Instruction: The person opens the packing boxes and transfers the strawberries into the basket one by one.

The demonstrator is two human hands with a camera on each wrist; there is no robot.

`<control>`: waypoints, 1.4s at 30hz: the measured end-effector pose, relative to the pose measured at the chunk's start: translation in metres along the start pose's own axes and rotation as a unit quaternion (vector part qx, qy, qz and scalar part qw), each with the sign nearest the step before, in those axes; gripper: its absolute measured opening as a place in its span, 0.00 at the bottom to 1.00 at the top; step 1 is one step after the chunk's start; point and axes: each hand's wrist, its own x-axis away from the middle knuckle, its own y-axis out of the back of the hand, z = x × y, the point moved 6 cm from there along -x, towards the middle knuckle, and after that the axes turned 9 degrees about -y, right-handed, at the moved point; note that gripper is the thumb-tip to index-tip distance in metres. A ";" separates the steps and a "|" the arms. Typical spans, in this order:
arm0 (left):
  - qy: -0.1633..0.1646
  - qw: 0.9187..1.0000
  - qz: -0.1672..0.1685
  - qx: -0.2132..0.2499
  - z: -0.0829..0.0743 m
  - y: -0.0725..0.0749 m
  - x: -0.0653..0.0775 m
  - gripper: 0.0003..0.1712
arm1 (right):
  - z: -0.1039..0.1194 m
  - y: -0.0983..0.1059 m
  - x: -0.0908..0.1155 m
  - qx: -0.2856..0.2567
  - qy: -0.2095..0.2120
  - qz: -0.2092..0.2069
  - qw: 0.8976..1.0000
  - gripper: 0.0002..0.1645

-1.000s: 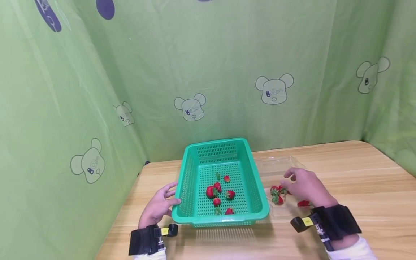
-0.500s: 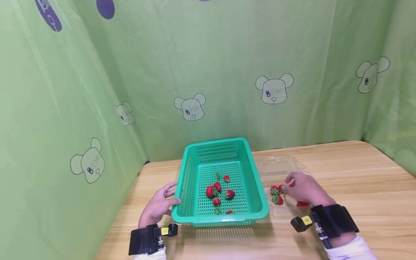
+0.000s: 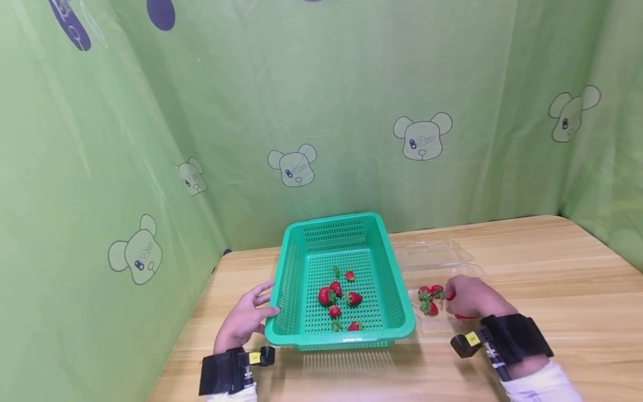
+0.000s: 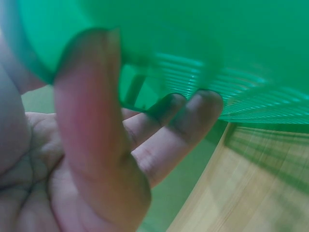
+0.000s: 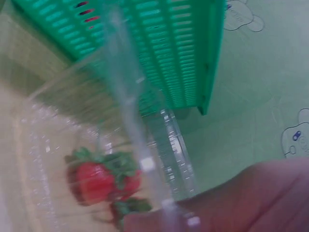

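Note:
My left hand point(image 3: 243, 318) holds the near left corner of a green perforated basket point(image 3: 341, 339), thumb over the rim and fingers against the outer wall. In the left wrist view, the thumb point(image 4: 91, 121) overlaps the green wall. Several strawberries point(image 3: 354, 298) lie on the basket floor. On the right, my right hand point(image 3: 472, 298) reaches into a clear plastic box, its curled fingers at a red strawberry point(image 3: 450, 293); the grip is partly hidden. Several more strawberries point(image 3: 428, 300) with green leaves lie beside the fingers. In the right wrist view, blurred strawberries point(image 5: 94, 183) show through clear plastic.
The clear plastic lid point(image 3: 427, 255) stands open behind the right hand. Another strawberry point(image 3: 464, 316) shows partly under that hand. Both containers are on a wooden table point(image 3: 552, 279). A green curtain point(image 3: 351, 111) hangs behind and at the sides.
My right hand has come down and slightly nearer, and its fingers have curled in at a strawberry. The left hand and the basket stay in place.

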 end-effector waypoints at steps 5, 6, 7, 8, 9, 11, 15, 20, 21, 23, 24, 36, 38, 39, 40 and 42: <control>-0.001 1.000 0.000 0.001 0.000 0.000 0.000 0.39 | -0.003 -0.004 -0.003 -0.007 0.004 -0.012 1.000 0.12; -0.002 1.000 0.001 0.001 0.000 0.000 0.000 0.39 | -0.002 -0.005 -0.004 -0.009 0.008 -0.016 1.000 0.12; -0.002 1.000 0.002 0.001 0.001 0.000 0.000 0.39 | -0.002 -0.005 -0.004 -0.009 0.013 -0.020 1.000 0.12; -0.003 1.000 0.002 0.001 0.001 0.000 0.000 0.39 | -0.001 -0.005 -0.004 -0.007 0.019 -0.027 0.999 0.12; -0.001 1.000 0.001 0.002 0.001 0.001 0.000 0.39 | -0.001 -0.006 -0.004 -0.007 0.024 -0.032 0.999 0.11; -0.001 1.000 0.002 0.002 0.001 0.001 0.000 0.40 | 0.001 -0.006 -0.004 -0.006 0.034 -0.041 0.999 0.08; -0.003 1.000 0.004 0.001 0.001 0.001 0.000 0.40 | 0.004 -0.008 -0.003 0.001 0.050 -0.059 0.997 0.06; -0.002 1.000 0.004 0.002 0.001 0.001 0.000 0.40 | 0.005 -0.010 -0.004 0.002 0.055 -0.059 0.997 0.07; -0.002 1.000 0.004 0.002 0.001 0.001 0.000 0.40 | 0.005 -0.010 -0.005 0.002 0.054 -0.056 0.997 0.07; -0.002 1.000 0.004 0.002 0.001 0.001 0.000 0.40 | 0.005 -0.010 -0.005 0.001 0.053 -0.053 0.997 0.08; -0.003 1.000 0.005 0.002 0.001 0.001 0.000 0.40 | 0.006 -0.010 -0.006 0.002 0.052 -0.054 0.997 0.08; -0.004 1.000 0.006 0.005 0.001 0.001 -0.001 0.40 | 0.009 -0.008 -0.004 -0.017 0.030 -0.043 0.998 0.04; -0.005 1.000 0.006 0.005 0.002 0.001 -0.001 0.40 | 0.011 -0.007 -0.003 -0.017 0.031 -0.047 0.998 0.04; -0.007 1.000 0.007 0.005 0.002 0.001 -0.001 0.40 | 0.011 -0.006 -0.003 -0.017 0.032 -0.050 0.998 0.04; -0.008 1.000 0.007 0.004 0.002 0.001 -0.001 0.40 | 0.012 -0.006 -0.003 -0.017 0.034 -0.053 0.998 0.03; -0.008 1.000 0.007 0.005 0.003 0.001 -0.002 0.40 | 0.013 -0.005 -0.002 -0.016 0.036 -0.057 0.998 0.03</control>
